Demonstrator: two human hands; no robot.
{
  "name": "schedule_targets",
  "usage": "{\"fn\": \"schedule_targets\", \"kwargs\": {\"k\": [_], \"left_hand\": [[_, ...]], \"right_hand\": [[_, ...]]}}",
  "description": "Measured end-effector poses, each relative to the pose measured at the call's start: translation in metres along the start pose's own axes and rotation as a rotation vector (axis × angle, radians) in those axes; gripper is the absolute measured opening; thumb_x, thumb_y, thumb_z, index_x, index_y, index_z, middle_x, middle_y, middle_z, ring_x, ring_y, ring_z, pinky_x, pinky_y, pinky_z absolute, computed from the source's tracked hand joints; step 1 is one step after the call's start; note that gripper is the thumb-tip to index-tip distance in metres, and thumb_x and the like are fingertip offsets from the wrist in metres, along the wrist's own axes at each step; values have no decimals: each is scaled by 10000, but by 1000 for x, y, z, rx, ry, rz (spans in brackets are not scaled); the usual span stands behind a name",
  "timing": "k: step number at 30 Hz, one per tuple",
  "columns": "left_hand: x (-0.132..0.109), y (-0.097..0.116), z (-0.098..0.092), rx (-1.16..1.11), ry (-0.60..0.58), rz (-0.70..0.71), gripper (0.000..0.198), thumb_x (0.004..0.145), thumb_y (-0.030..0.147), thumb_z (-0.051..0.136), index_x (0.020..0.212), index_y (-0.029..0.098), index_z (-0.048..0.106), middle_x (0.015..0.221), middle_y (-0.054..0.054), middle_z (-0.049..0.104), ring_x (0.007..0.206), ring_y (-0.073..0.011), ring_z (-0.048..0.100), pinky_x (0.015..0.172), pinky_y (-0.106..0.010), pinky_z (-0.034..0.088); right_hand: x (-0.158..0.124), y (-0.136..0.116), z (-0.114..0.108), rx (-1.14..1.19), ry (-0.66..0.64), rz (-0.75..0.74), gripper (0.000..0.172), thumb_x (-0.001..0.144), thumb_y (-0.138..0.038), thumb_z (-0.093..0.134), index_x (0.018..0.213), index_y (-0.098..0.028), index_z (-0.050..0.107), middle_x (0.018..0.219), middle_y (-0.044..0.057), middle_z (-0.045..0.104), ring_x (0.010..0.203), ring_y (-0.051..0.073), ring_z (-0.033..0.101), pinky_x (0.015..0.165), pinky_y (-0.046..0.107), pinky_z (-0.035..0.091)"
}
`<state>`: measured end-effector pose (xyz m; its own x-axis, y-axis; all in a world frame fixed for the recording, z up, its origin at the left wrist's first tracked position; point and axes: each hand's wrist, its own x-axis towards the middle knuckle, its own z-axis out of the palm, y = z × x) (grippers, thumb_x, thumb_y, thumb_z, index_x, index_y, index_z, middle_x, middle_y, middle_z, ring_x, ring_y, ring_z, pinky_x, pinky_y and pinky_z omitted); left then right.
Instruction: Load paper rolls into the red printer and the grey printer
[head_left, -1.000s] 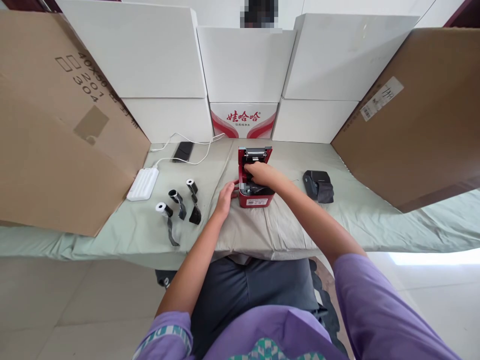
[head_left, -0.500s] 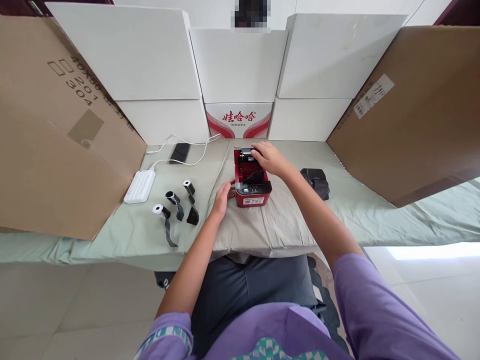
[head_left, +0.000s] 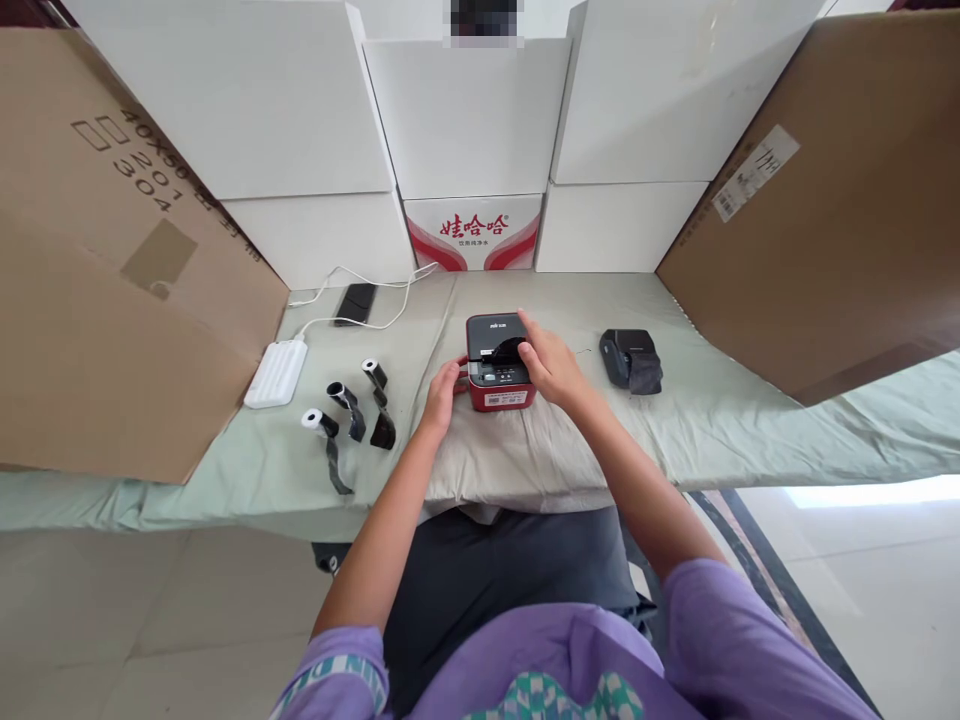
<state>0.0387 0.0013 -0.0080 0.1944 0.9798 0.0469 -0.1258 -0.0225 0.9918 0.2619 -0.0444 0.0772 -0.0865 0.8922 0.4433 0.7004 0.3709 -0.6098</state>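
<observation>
A red and black receipt printer (head_left: 496, 328) sits on the cloth in front of me, its black lid down. A dark strip of paper (head_left: 508, 350) sticks out of the slot in its top. My left hand (head_left: 442, 398) holds the printer's left side, with its fingertips partly hidden behind the casing. From the right, my right hand (head_left: 551, 362) grips the edge of the lid and casing, index finger stretched toward the back corner. Left of the printer lie three small paper rolls (head_left: 321, 422) with dark tails unrolled.
A smaller black portable printer (head_left: 630, 360) with a dark strip stands to the right. At the left are a white power bank (head_left: 276, 375), its white cable (head_left: 386, 328) and a black phone (head_left: 355, 304). White boxes (head_left: 469, 120) and cardboard panels (head_left: 817, 200) wall in the cloth-covered table (head_left: 720, 430).
The printer's lid, open before with the inside showing, is now shut. My right hand has come down and forward with it to the printer's right side. My left hand stays at the left side.
</observation>
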Motion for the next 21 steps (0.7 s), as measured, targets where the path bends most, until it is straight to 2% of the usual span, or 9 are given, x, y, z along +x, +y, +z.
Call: {"fn": "schedule_targets", "kwargs": {"k": [3, 5, 8, 11, 13, 15, 18, 21], "left_hand": [[-2, 2, 0, 32, 2, 21, 660, 922, 698, 564, 1312, 180, 686, 1335, -133, 735, 1141, -280, 710, 949, -399, 580], [-4, 4, 0, 53, -4, 29, 657, 919, 683, 582, 1327, 178, 681, 1368, -140, 721, 1180, -295, 704, 991, -419, 574], [-10, 7, 2, 99, -3, 85, 645, 922, 645, 616, 1361, 176, 672, 1464, -151, 670, 1362, -323, 625, 1154, -453, 492], [-19, 11, 6, 126, -75, 172, 639, 934, 602, 646, 1429, 197, 640, 1562, -126, 602, 1524, -307, 486, 1295, -442, 336], [-24, 13, 10, 114, -154, 174, 693, 909, 584, 696, 1480, 203, 599, 1545, -123, 616, 1524, -308, 489, 1297, -455, 339], [-26, 16, 14, 110, -192, 146, 768, 851, 560, 773, 1496, 195, 576, 1483, -137, 659, 1455, -324, 563, 1253, -481, 408], [-12, 21, 24, 152, -197, 128, 779, 777, 510, 860, 1437, 180, 609, 1401, -152, 705, 1330, -331, 655, 1170, -482, 494], [25, 28, 49, 178, -206, 164, 759, 752, 499, 887, 1386, 163, 639, 1325, -158, 739, 1213, -320, 712, 1096, -461, 545]], "right_hand": [[-3, 3, 6, -15, 4, -6, 734, 1057, -645, 321, 1646, -217, 418, 1287, 174, 727, 1236, 384, 649, 1105, 624, 473], [-11, 8, 7, 33, -16, -9, 735, 1059, -642, 319, 1659, -223, 391, 1264, 166, 734, 1241, 374, 656, 1120, 631, 470], [-32, 15, 10, 152, 18, 45, 750, 1058, -636, 353, 1694, -243, 297, 1476, 163, 649, 1432, 349, 560, 1218, 619, 406], [-54, 20, 19, 236, 33, 159, 897, 971, -652, 570, 1703, -242, 255, 1673, 169, 462, 1538, 351, 461, 1244, 575, 410], [-62, 22, 25, 272, -17, 162, 966, 895, -590, 708, 1689, -231, 291, 1668, 176, 468, 1489, 368, 524, 1204, 557, 466], [-62, 23, 26, 271, -42, 131, 921, 867, -489, 756, 1661, -243, 358, 1597, 163, 559, 1404, 372, 603, 1154, 557, 509], [-46, 28, 10, 229, -33, 127, 819, 859, -396, 755, 1608, -262, 452, 1461, 137, 681, 1242, 362, 701, 1023, 537, 590], [-17, 45, -24, 202, -5, 122, 815, 803, -359, 795, 1557, -224, 515, 1361, 139, 736, 1115, 344, 738, 924, 499, 626]]}}
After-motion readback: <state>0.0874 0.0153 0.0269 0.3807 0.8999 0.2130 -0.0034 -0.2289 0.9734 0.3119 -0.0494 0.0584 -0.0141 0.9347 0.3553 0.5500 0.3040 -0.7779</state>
